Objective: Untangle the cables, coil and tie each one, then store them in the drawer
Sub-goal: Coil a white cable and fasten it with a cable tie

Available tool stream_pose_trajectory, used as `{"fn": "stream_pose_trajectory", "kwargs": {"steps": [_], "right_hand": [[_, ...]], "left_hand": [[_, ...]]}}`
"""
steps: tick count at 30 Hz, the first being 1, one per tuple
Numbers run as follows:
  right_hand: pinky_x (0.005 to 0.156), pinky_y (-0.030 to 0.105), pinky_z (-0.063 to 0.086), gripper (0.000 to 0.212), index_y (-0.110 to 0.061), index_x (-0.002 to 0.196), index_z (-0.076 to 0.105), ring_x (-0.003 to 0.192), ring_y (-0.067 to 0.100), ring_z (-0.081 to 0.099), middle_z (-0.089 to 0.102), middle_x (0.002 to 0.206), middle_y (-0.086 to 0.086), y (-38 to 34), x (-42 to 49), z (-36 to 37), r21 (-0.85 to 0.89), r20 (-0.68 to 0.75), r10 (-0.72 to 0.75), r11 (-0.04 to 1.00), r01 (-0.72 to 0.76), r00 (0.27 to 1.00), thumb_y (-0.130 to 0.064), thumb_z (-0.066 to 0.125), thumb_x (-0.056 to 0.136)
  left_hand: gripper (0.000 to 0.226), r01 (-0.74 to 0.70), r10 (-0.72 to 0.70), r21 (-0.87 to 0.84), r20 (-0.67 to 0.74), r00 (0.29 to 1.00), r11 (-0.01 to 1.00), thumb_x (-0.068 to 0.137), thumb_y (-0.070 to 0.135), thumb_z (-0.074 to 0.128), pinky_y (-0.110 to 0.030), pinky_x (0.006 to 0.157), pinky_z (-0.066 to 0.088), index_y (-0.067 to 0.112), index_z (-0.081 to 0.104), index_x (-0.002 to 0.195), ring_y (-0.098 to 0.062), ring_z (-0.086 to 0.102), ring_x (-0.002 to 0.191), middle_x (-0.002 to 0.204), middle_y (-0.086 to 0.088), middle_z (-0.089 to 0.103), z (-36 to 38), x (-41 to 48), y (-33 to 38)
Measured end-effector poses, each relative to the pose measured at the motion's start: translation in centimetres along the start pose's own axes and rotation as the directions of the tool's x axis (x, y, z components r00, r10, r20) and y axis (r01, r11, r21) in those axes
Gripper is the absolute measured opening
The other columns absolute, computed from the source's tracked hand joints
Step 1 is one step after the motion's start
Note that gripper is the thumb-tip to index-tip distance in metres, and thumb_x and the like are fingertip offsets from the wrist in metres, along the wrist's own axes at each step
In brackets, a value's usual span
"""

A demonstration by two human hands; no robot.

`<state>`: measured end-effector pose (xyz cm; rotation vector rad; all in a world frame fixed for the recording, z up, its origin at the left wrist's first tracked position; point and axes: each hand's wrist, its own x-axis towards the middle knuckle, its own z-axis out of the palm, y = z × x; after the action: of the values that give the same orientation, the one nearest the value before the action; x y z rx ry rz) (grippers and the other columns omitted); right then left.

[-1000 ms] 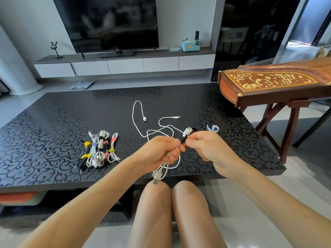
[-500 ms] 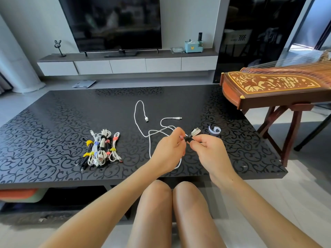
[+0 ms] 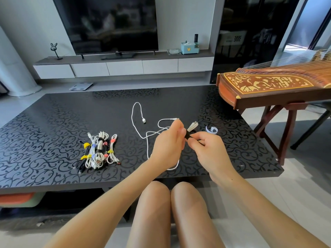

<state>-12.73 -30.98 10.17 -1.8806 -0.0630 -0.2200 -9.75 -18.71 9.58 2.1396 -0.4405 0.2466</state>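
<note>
My left hand [image 3: 169, 146] grips a coiled white cable [image 3: 192, 126] above the black patterned table [image 3: 53, 122]; only the coil's looped end sticks out past my fingers. My right hand [image 3: 207, 149] pinches a black tie strap [image 3: 188, 134] wrapped round that coil. A loose white cable [image 3: 138, 120] snakes across the table behind my hands, partly hidden by my left hand. A bundle of several tied cables [image 3: 98, 151] with yellow, blue, pink and black ties lies to the left. A pale blue tie strap [image 3: 211, 130] lies curled on the table to the right.
A wooden zither on a stand [image 3: 268, 90] stands close to the table's right side. A TV unit with white drawers [image 3: 125, 68] runs along the far wall under a large TV. My knees [image 3: 170, 203] are against the table's near edge.
Both hands have moved forward and up over the table with the coil. The dangling lower end of the coil is now hidden behind my left hand, and my right hand has shifted onto the black strap.
</note>
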Motion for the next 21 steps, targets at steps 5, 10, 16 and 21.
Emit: {"fn": "stream_pose_trajectory", "kwargs": {"steps": [5,10,16,21], "right_hand": [[0.044,0.010,0.029,0.015,-0.007,0.084,0.071,0.042,0.002,0.040,0.049,0.045,-0.016,1.2,-0.1,-0.8,-0.026,-0.005,-0.042,0.999,0.042,0.999,-0.009,0.058,0.091],[0.058,0.004,0.038,0.013,-0.008,0.085,0.073,0.057,-0.009,0.056,0.060,0.054,-0.025,1.3,-0.6,-1.9,-0.056,0.015,-0.149,0.987,0.149,0.989,-0.006,0.060,0.090],[0.050,0.008,0.034,0.017,-0.024,0.087,0.072,0.042,0.002,0.040,0.048,0.043,-0.008,2.3,-0.7,-3.1,0.043,0.118,-0.098,0.995,0.093,0.988,-0.012,0.061,0.091],[0.055,0.020,0.032,0.024,-0.027,0.102,0.074,0.060,0.009,0.038,0.045,0.069,-0.001,4.3,-0.2,-4.8,0.377,0.463,0.084,0.882,-0.282,0.883,-0.024,0.053,0.092]], "left_hand": [[0.022,0.198,-0.193,-0.225,0.045,0.980,0.954,0.096,0.010,0.040,-0.025,0.050,0.027,0.016,0.043,0.075,-0.011,0.032,0.048,0.048,0.010,0.041,0.4,0.6,0.3],[0.027,0.462,-0.370,-0.501,0.278,0.887,0.732,0.084,-0.011,0.031,-0.017,0.041,0.018,0.011,0.039,0.072,-0.007,0.030,0.041,0.046,0.002,0.044,-0.3,1.1,0.6],[0.019,0.430,-0.302,-0.562,0.310,0.901,0.706,0.095,0.001,0.045,-0.019,0.045,0.023,0.009,0.043,0.078,-0.007,0.036,0.044,0.056,-0.004,0.047,-1.4,0.9,0.8],[0.018,0.300,-0.168,-0.427,0.320,0.933,0.853,0.095,0.008,0.051,-0.018,0.052,0.031,0.014,0.039,0.083,-0.011,0.040,0.051,0.053,0.003,0.055,-2.5,0.0,1.5]]}}
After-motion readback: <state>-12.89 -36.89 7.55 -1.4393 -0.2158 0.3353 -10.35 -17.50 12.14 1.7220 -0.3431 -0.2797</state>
